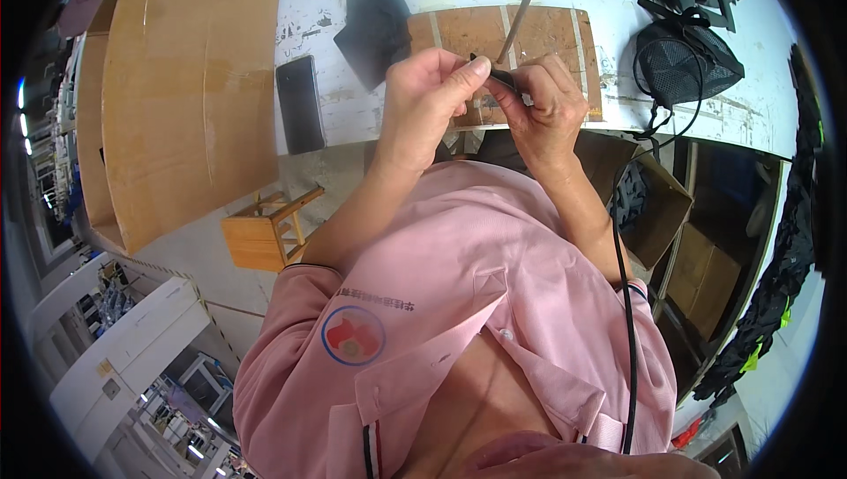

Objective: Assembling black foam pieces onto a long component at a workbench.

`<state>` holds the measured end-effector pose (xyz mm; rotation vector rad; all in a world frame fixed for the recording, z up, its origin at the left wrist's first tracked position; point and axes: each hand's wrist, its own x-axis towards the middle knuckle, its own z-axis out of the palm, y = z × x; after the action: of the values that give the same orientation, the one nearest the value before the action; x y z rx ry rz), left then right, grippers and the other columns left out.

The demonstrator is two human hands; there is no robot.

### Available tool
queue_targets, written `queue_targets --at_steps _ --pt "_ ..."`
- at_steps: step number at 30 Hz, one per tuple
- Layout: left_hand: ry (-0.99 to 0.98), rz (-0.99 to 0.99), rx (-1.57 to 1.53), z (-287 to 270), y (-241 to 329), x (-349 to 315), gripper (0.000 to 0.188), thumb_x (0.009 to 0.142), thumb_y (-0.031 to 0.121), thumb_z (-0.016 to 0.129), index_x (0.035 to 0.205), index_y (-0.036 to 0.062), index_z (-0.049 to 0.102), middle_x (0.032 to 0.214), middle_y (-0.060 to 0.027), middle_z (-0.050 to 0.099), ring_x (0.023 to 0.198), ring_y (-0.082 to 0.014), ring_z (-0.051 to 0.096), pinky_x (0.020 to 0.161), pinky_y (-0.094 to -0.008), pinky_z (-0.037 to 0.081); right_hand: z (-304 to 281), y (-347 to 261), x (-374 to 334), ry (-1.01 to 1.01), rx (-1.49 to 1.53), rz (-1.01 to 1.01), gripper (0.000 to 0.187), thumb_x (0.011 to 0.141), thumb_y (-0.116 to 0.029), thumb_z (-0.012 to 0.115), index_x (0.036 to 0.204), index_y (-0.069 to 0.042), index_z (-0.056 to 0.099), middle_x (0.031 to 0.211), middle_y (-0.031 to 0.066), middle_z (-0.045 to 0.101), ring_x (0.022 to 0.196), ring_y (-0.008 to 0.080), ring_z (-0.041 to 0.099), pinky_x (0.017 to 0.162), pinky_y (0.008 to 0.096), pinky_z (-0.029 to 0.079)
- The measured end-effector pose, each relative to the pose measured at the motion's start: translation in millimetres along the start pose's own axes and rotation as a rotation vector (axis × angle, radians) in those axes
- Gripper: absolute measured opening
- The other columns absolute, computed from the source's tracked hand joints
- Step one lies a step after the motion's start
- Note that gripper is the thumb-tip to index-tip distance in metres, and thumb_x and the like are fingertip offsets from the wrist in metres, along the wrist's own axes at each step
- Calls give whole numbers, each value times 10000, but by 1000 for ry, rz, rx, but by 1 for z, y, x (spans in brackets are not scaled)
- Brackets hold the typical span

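Close above the pink shirt (494,250), the left hand (428,95) and right hand (543,100) meet, both pinching a small black piece (498,78) between their fingertips over the worktop (371,104) edge, with a brown board (468,33), a stick (516,11), a phone (300,104) and a black mesh bag (684,60) beyond.
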<state>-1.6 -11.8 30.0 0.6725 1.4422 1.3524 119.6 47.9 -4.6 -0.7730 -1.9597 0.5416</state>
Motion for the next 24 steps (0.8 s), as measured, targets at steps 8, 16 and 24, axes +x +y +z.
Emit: queue_targets --at_steps 8,16,24 --pt "-14 13 -64 -1 -2 -1 128 736 104 614 785 -4 567 645 -17 541 533 -52 459 498 -167 372 -2 3 -1 -25 6 21 237 472 8 680 587 -44 480 573 64 449 534 222 453 442 313 360" --pt "-40 23 -55 -2 -4 -1 130 710 56 627 805 -12 568 656 -18 552 543 -51 469 507 -164 383 -2 4 -1 -28 -17 -4 248 453 20 670 590 -44 474 581 66 451 544 222 455 449 314 368" --pt "-3 -11 55 -3 -6 0 124 701 22 592 815 -16 564 672 -23 560 552 -45 482 508 -165 389 1 7 -4 -50 -165 -218 228 421 -4 606 591 -60 466 610 46 425 566 210 445 469 313 384"
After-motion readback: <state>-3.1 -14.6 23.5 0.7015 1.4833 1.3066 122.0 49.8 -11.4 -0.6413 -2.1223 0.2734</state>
